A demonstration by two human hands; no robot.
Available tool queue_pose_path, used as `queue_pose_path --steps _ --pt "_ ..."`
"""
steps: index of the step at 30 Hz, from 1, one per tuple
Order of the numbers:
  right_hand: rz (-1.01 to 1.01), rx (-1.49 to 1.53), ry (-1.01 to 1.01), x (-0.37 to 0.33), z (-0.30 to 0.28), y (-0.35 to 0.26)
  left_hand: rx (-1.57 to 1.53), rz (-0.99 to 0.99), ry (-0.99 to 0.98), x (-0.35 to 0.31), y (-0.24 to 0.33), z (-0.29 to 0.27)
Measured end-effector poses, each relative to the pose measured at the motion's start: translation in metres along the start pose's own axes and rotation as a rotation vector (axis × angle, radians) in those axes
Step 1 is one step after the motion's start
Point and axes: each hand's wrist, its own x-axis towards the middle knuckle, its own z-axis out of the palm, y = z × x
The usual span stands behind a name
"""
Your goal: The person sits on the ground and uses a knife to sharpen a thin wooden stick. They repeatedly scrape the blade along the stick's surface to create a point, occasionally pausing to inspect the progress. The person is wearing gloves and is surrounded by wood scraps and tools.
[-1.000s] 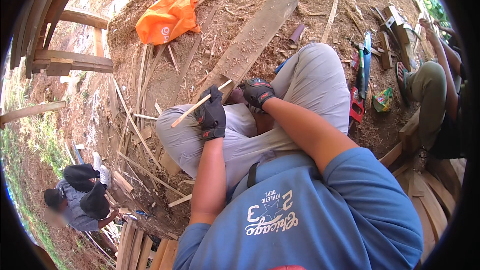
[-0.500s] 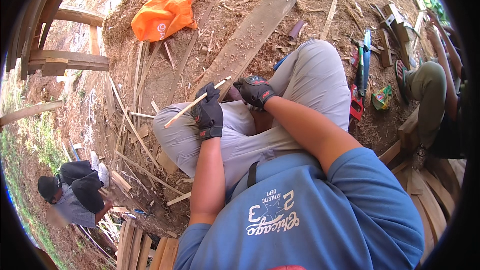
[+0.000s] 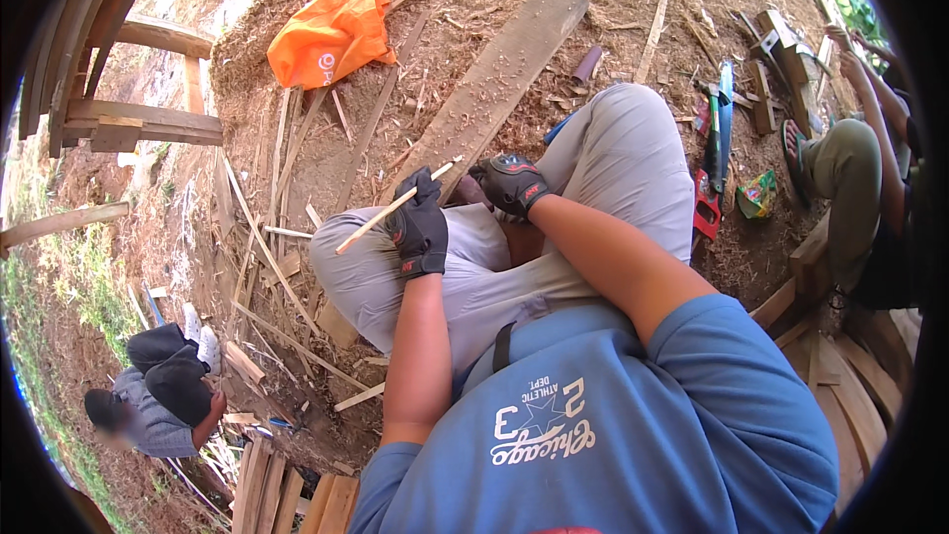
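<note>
1. Co-worker (image 3: 163, 415) at far left is bending lower than half a second ago; the whole view is shifting slightly, while left hand (image 3: 419, 225), right hand (image 3: 512, 184) and wooden stick (image 3: 372, 225) are keeping nearly the same places relative to one another
2. Left fingers, in a dark glove, are grasping the stick along its middle; both ends are projecting
3. Right fingers, gloved alike, are curling inward; cannot tell whether they are gripping anything
4. Stick is slanting above the grey trousers (image 3: 348, 275), near end over the left knee, far end pointing up and right toward the right hand; contact there is unclear
5. Risk, as judged: a loose or uneven squeeze could be letting the stick roll or slip in the smooth-looking glove; sideways pressure on the unsupported far end could be snapping it, being so slender
6. Stick is looking pale, straight and narrow, with no visible crack; finer grain is too small to read
7. Beyond the hands, a broad plank (image 3: 499, 74) is lying under scattered shavings, with an orange bag (image 3: 331, 38) resting to its left
</note>
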Motion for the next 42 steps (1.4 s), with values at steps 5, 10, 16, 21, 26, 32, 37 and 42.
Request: queue_pose_path --steps 5,10,16,21,26,32,37,42 --pt "0.013 0.026 -0.007 0.001 0.002 -0.001 0.071 0.076 -0.027 0.003 -0.014 -0.002" --pt "0.093 -0.105 -0.055 0.006 -0.003 0.000 0.007 0.049 -0.046 0.002 -0.009 -0.002" --pt "0.068 -0.010 0.040 0.023 0.015 0.017 -0.139 -0.042 0.065 0.004 0.004 0.000" --pt "0.354 0.632 0.109 0.001 -0.045 -0.026 -0.517 -0.194 0.054 0.013 0.005 -0.022" --pt "0.060 1.391 0.000 -0.054 -0.114 -0.027 -0.871 -0.198 -0.198 0.004 0.016 -0.029" --pt "-0.149 1.403 -0.090 -0.126 -0.156 -0.052 -1.126 -0.187 -0.373 -0.002 0.018 -0.033" --pt "-0.198 1.264 -0.003 -0.151 -0.151 -0.061 -1.125 -0.124 -0.479 -0.012 0.020 -0.041" --pt "-0.181 1.169 0.102 -0.155 -0.145 -0.064 -1.130 -0.084 -0.507 -0.019 0.024 -0.044"
